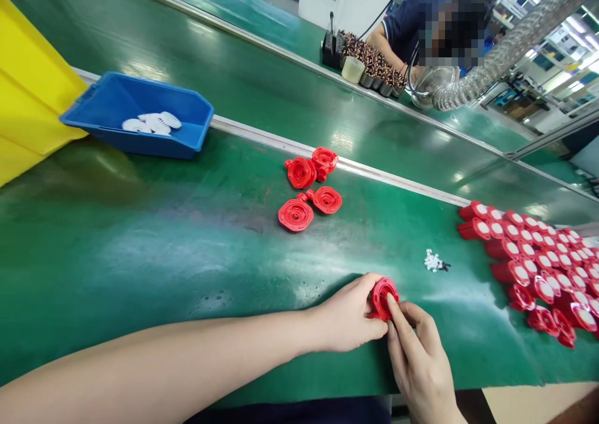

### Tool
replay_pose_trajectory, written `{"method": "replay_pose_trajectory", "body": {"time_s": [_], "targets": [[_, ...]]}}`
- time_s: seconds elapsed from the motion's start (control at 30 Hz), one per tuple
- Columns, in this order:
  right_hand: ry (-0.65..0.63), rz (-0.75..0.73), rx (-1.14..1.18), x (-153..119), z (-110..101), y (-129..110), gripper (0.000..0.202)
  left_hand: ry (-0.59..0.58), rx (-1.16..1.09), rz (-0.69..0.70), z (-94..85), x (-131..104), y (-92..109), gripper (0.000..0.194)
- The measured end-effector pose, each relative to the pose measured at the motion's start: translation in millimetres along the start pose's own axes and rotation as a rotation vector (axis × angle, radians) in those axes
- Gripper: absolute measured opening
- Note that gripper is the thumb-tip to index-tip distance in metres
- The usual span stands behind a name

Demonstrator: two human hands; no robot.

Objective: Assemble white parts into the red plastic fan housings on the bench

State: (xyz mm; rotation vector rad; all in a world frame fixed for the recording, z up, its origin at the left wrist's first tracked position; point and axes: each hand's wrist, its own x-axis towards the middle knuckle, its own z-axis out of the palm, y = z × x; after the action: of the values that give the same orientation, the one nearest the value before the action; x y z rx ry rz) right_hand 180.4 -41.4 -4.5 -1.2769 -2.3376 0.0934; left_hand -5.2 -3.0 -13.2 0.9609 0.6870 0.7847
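Nearest you, your R hand comes up from the bottom edge, fingers bent, index tip at the mouth of the red part, thumb side just below it; can't tell if those fingers pinch anything. Your L forearm runs in low from the L corner, nr straight, wrist about level w/ the hand; your L hand is closed round the part's L side, fingers over the top, thumb along the underside. Part sits btwn both hands, opening up, above the green bench. Past it, to the R: a small heap of white bits w/ a few dark pcs, then rows of red units, most w/ white faces. Mid-bench, well apart from your hands, 4 red housings in 2 pairs. Far L, a blue bin w/ white pcs, nr a yellow sheet. Beyond the rail, a co-worker leans in by copper-coloured coils & a clear hose.
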Motion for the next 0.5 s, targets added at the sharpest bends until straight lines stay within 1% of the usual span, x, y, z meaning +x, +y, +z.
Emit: {"method": "replay_pose_trajectory", "body": {"time_s": [0.13,0.27,0.4,0.5], "targets": [[-0.054,-0.004,0.015,-4.8,1.8,4.9,0.054,0.013,0.054,-0.005,-0.5,-1.3,3.7,0.038],[-0.101,-0.036,0.015,-3.7,-1.9,8.5,0.052,0.016,0.056,0.014,-0.5,-1.4,4.4,0.036],[-0.08,-0.081,-0.074,0.6,-5.1,5.1,0.055,0.005,0.021,0.031,-0.6,0.1,0.8,0.039],[-0.051,-0.1,-0.119,1.4,-3.6,1.4,0.058,0.003,0.017,0.031,-0.9,0.3,0.2,0.041]]}}
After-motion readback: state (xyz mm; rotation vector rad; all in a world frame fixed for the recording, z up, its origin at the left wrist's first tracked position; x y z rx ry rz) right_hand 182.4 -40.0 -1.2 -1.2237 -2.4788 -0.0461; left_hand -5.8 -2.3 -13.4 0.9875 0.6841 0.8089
